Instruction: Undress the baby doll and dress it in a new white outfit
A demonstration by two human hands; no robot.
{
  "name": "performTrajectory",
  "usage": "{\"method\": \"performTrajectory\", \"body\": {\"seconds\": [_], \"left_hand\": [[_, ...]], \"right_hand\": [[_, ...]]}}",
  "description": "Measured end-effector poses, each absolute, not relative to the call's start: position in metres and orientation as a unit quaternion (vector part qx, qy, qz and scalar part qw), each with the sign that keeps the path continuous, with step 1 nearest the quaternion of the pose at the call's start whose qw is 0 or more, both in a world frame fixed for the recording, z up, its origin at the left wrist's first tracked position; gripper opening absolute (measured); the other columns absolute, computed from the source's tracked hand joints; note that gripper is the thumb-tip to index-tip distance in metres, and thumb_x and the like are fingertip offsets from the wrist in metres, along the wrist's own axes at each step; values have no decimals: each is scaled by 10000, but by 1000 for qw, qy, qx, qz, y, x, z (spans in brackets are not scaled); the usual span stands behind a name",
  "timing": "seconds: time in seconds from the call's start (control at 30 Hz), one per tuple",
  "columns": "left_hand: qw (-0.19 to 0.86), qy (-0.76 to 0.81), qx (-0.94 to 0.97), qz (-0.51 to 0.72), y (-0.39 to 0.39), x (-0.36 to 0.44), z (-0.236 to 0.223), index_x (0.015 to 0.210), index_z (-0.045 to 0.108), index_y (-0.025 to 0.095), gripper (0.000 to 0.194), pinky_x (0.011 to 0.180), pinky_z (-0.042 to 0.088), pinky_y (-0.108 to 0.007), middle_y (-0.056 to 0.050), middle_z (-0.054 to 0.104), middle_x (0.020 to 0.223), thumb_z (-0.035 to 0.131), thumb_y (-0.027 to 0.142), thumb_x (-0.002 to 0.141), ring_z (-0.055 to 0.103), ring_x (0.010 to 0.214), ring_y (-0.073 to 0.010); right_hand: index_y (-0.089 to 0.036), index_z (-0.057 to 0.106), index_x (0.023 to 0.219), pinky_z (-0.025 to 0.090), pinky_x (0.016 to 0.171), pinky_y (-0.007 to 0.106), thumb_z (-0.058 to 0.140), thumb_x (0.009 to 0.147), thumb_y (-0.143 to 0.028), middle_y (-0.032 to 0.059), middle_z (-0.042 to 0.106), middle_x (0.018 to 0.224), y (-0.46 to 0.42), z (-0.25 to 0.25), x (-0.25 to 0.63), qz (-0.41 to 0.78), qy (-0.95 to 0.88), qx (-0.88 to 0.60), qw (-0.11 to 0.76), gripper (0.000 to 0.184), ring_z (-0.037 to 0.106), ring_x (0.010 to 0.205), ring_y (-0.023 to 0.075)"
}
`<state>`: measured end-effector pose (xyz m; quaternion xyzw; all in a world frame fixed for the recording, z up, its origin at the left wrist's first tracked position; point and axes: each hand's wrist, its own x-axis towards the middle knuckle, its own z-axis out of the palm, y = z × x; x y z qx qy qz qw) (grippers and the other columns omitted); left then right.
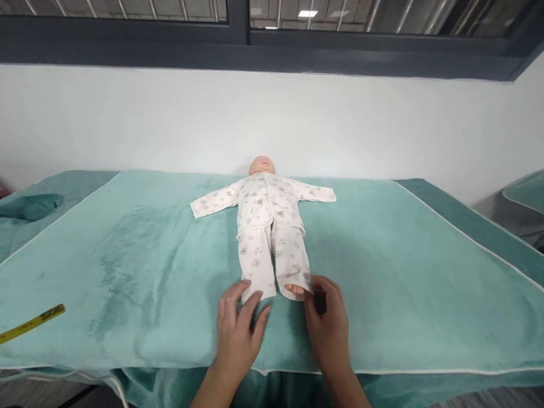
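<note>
A baby doll lies on its back on a green bed cover, its head toward the wall. It wears a white printed long-sleeved top and matching trousers. My left hand rests at the hem of the trouser leg on the left, fingers apart and touching the cloth. My right hand pinches the edge of the other trouser leg's hem between thumb and fingers. The doll's toes show in that leg's opening. Its other foot is hidden in the cloth.
The green cover spreads over the bed, with white piping along its edges. A yellow strip with dark markings lies at the left. Behind stand a white wall and a dark window frame. A pale cable hangs at the front left.
</note>
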<state>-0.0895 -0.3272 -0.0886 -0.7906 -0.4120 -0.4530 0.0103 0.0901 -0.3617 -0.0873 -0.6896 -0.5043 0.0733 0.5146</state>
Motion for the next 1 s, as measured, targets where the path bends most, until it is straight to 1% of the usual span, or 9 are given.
{"method": "performTrajectory", "body": {"seconds": [0.1, 0.17, 0.33, 0.43, 0.53, 0.63, 0.83, 0.93, 1.0], "left_hand": [[20, -417, -798, -434, -325, -86, -85, 1167, 546, 161, 347, 999, 424, -485, -152, 521, 1231, 655, 166, 838, 453, 1226, -297], [13, -421, -803, -422, -322, -82, -81, 1156, 558, 166, 340, 1019, 406, -504, -150, 522, 1261, 666, 186, 835, 426, 1263, -310], [-19, -413, -814, -407, -312, -65, -68, 1015, 616, 198, 173, 1053, 383, -529, -109, 531, 1293, 652, 224, 848, 387, 1303, -310], [-38, -401, -816, -414, -309, -58, -66, 930, 615, 195, 87, 1065, 374, -536, -87, 552, 1284, 616, 163, 849, 394, 1300, -298], [-55, -390, -812, -431, -311, -59, -68, 910, 601, 194, 141, 1056, 384, -532, -80, 556, 1279, 579, 84, 824, 402, 1294, -289], [-71, -376, -807, -449, -315, -63, -70, 896, 578, 189, 161, 1022, 411, -516, -92, 554, 1264, 567, 57, 804, 422, 1272, -286], [-103, -356, -810, -455, -320, -69, -70, 864, 561, 186, 164, 1002, 416, -495, -91, 557, 1244, 556, 37, 794, 418, 1260, -278], [-110, -351, -811, -455, -320, -70, -70, 855, 561, 183, 160, 1005, 412, -499, -97, 551, 1246, 546, 38, 791, 406, 1267, -284], [-112, -348, -812, -455, -322, -72, -71, 846, 559, 184, 147, 986, 427, -491, -98, 559, 1228, 535, 47, 797, 433, 1238, -277]], "right_hand": [[-202, 613, 1008, 489, 770, 334, 535, 904, -349, 69, 633, 962, -361, -85, 91, 120, -487, -706, 499, 196, 592, 869, 195], [-207, 624, 964, 470, 746, 313, 546, 900, -383, 45, 640, 906, -362, -83, 91, 156, -478, -709, 494, 202, 583, 831, 185], [-208, 623, 912, 439, 715, 267, 546, 905, -412, 10, 631, 840, -367, -83, 97, 224, -475, -681, 511, 218, 564, 776, 156], [-202, 619, 920, 440, 716, 258, 554, 904, -406, 12, 631, 846, -371, -84, 101, 254, -480, -660, 520, 215, 566, 787, 157], [-199, 608, 902, 444, 701, 254, 549, 908, -373, 14, 623, 839, -372, -85, 104, 258, -492, -650, 518, 183, 562, 782, 155], [-204, 593, 880, 448, 693, 257, 547, 908, -320, 9, 614, 827, -373, -88, 104, 230, -532, -649, 493, 128, 556, 765, 150], [-225, 585, 932, 478, 768, 303, 584, 888, -255, 35, 651, 925, -388, -104, 101, 48, -597, -663, 450, 53, 592, 871, 180], [-230, 587, 958, 498, 799, 308, 566, 903, -235, 52, 659, 996, -401, -111, 102, 22, -605, -658, 447, 59, 610, 924, 181], [-231, 593, 956, 510, 801, 302, 565, 905, -239, 55, 661, 1006, -409, -113, 104, 28, -608, -655, 448, 59, 619, 931, 177]]}}
